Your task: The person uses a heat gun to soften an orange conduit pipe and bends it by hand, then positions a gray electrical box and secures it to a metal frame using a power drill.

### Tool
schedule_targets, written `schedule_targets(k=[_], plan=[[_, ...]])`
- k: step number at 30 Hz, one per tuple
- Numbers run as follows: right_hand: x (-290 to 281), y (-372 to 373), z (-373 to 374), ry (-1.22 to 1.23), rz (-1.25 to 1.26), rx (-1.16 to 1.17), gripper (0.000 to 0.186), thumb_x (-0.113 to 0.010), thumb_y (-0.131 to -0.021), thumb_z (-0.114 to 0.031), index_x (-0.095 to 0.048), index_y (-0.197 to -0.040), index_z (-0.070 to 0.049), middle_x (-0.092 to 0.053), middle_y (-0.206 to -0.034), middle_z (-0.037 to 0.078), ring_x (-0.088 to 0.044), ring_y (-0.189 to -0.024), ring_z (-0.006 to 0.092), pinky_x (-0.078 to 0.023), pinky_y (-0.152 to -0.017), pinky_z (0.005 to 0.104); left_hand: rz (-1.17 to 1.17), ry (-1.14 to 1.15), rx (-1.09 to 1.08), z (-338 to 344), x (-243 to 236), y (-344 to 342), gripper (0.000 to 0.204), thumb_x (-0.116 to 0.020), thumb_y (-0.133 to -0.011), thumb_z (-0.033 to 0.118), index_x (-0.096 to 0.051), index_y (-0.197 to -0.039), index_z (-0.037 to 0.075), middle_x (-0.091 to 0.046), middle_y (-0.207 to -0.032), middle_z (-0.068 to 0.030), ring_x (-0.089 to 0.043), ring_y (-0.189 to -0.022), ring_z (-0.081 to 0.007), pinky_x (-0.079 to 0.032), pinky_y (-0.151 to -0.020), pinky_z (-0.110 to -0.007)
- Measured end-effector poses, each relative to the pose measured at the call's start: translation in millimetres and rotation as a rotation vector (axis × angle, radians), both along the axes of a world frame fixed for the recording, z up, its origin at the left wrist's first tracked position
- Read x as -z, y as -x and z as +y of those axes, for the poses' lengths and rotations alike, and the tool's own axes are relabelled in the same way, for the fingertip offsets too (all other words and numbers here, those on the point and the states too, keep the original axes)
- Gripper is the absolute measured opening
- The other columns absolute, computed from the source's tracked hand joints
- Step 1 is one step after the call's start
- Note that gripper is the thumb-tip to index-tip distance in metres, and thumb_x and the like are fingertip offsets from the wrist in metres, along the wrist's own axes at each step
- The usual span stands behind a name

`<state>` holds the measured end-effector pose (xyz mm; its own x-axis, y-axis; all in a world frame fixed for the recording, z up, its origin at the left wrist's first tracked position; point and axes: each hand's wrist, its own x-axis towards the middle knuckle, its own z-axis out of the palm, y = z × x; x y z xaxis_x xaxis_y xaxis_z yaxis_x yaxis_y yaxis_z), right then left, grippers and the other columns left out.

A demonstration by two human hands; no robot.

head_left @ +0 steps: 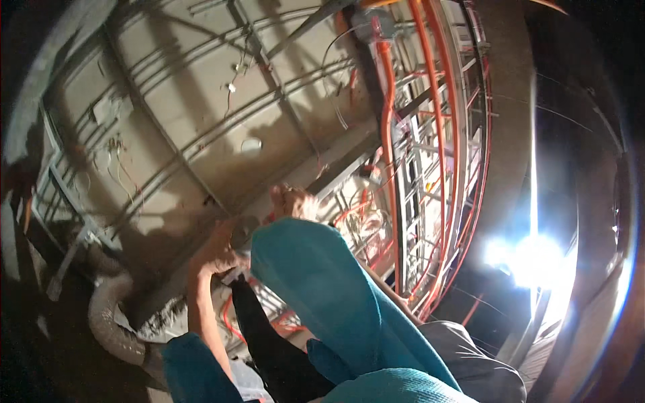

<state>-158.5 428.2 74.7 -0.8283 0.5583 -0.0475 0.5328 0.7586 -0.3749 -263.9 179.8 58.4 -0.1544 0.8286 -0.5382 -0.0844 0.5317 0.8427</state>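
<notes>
My left hand (218, 250), its bare forearm coming out of a teal sleeve, reaches up to a long grey beam (342, 168). The fingers curl round a dark, rounded object (244, 231) that is too blurred to name. My right hand (294, 203) is raised just beyond it, against the same beam. Its fingers look bent, but the teal sleeve (302, 269) covers the wrist and blur hides any held item. A black, tapering piece (259, 329) hangs below the left hand; its kind is unclear.
A metal grid frame (181, 158) with loose wires crosses the pale ceiling panel. Orange conduits (437, 101) run along a cable tray at right. A ribbed flexible duct (111, 316) bends at lower left. A bright lamp (536, 262) glares at right.
</notes>
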Motion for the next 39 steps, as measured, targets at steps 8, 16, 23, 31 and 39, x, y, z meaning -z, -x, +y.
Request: schedule_targets(k=[8, 16, 23, 31, 39], plan=[[-12.8, -10.6, 4.8, -0.038, -0.011, -0.022, 0.037, -0.053, -0.104, -0.036, -0.075, -0.092, -0.009, -0.074, -0.083, 0.01, -0.073, -0.077, 0.0296, -0.057, -0.067, 0.0431, -0.015, -0.036, 0.012, 37.5, -51.1, 17.8, 0.1, -0.093, -0.057, 0.032, -0.051, -0.145, 0.008, -0.061, -0.138, -0.0161, -0.051, -0.131, -0.037, -0.033, -0.116, -0.046], [-8.0, -12.5, -12.8, 0.037, 0.023, 0.013, 0.027, -0.058, -0.1, -0.031, -0.073, -0.091, -0.01, -0.072, -0.085, 0.01, -0.071, -0.084, 0.0318, -0.056, -0.07, 0.0468, 0.045, 0.098, 0.001, 29.8, -40.7, -0.9, 0.101, -0.095, -0.058, 0.031, -0.049, -0.145, 0.009, -0.058, -0.138, -0.0189, -0.053, -0.129, -0.0366, -0.045, -0.109, -0.047], [12.6, -17.9, -8.7, 0.01, 0.051, 0.037, 0.032, -0.058, -0.096, -0.04, -0.07, -0.083, -0.013, -0.072, -0.084, 0.014, -0.07, -0.078, 0.0365, -0.055, -0.066, 0.0517, 0.482, 0.067, 0.037, 28.0, -34.0, -24.5, 0.096, -0.092, -0.06, 0.037, -0.053, -0.143, 0.008, -0.058, -0.139, -0.0185, -0.055, -0.128, -0.039, -0.049, -0.105, -0.052], [-5.2, -14.8, -5.9, 0.144, -0.163, 0.073, 0.046, -0.046, -0.103, -0.05, -0.073, -0.097, -0.012, -0.074, -0.102, 0.012, -0.071, -0.099, 0.0346, -0.056, -0.081, 0.0507, 0.614, -0.211, -0.079, 27.3, -31.3, -29.1, 0.081, -0.09, -0.07, 0.023, -0.051, -0.14, 0.011, -0.058, -0.133, -0.0164, -0.056, -0.124, -0.0382, -0.049, -0.106, -0.05], [-0.3, -14.2, -13.2, 0.231, -0.01, 0.101, 0.038, -0.051, -0.103, -0.043, -0.071, -0.094, -0.011, -0.073, -0.1, 0.012, -0.07, -0.097, 0.0343, -0.054, -0.078, 0.0509, 0.775, -0.119, -0.042, 19.4, -35.9, -51.5, 0.046, -0.085, -0.078, 0.018, -0.059, -0.113, 0.003, -0.069, -0.098, -0.0177, -0.071, -0.089, -0.0377, -0.059, -0.078, -0.047]])
